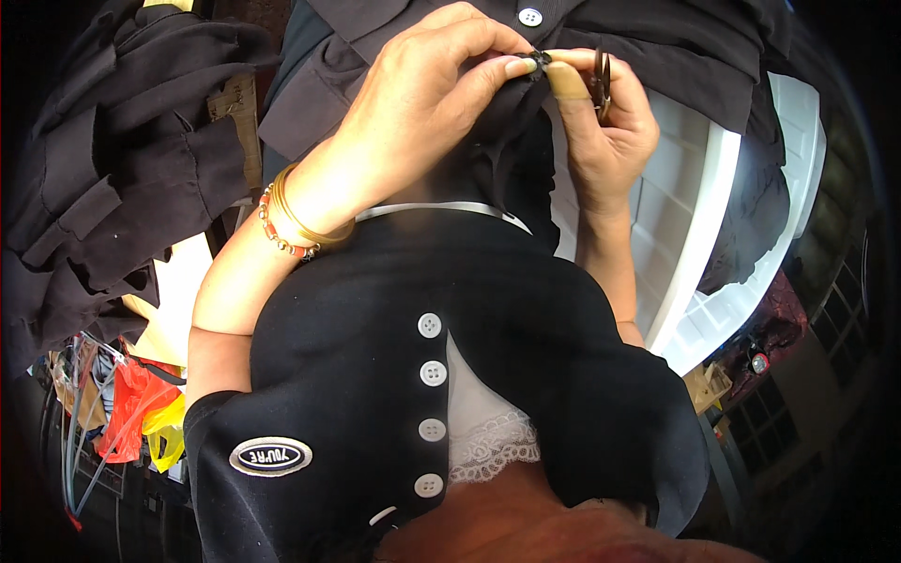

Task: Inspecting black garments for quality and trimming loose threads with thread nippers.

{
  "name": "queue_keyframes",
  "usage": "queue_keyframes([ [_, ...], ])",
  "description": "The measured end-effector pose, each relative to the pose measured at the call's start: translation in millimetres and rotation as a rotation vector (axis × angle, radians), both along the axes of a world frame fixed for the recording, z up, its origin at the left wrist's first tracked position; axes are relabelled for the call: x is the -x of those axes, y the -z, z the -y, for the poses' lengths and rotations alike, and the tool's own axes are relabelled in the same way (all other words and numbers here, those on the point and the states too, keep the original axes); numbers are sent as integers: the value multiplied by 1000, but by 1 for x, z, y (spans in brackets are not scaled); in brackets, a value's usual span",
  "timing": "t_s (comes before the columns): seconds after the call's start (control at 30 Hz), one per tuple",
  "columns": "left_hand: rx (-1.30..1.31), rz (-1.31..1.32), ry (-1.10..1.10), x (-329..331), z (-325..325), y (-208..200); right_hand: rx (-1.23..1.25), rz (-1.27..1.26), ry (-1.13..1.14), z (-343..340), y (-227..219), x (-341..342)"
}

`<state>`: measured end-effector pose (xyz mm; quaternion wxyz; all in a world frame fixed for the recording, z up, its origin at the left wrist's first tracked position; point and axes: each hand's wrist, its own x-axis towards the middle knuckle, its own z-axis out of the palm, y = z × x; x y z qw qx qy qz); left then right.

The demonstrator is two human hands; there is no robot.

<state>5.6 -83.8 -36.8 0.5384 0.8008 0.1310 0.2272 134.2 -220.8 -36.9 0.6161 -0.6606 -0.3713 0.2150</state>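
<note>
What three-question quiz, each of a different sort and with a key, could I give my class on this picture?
1. Short answer: which wrist wears the beaded bracelet?
2. True or false: the left hand and right hand both pinch at the same small patch of dark material.
3. Multiple choice: what colour is the right hand's thumb cover?
A) Red
B) Blue
C) Tan

Key: 1. The left wrist. 2. True. 3. C.
</note>
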Motion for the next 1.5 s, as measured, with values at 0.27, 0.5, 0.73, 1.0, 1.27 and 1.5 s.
queue_keyframes([
  [0.27, -20, 46, -21, -4, -1, -15, 162, 757, -153, 14, -24, -33],
  [0.5, -272, 163, 20, -17, -10, -7, 209, 821, -223, 15, -25, -39],
  [0.73, -262, 40, 113, -5, -16, -18, 224, 815, -286, 14, -27, -46],
  [1.0, -510, 518, 36, -20, -20, -6, 185, 1003, -255, 10, -30, -46],
  [1.27, -513, 457, 64, -18, -22, -1, 135, 1165, -205, 11, -26, -47],
  [1.5, -448, 451, 53, -15, -19, -7, 53, 1236, -150, 11, -18, -42],
])
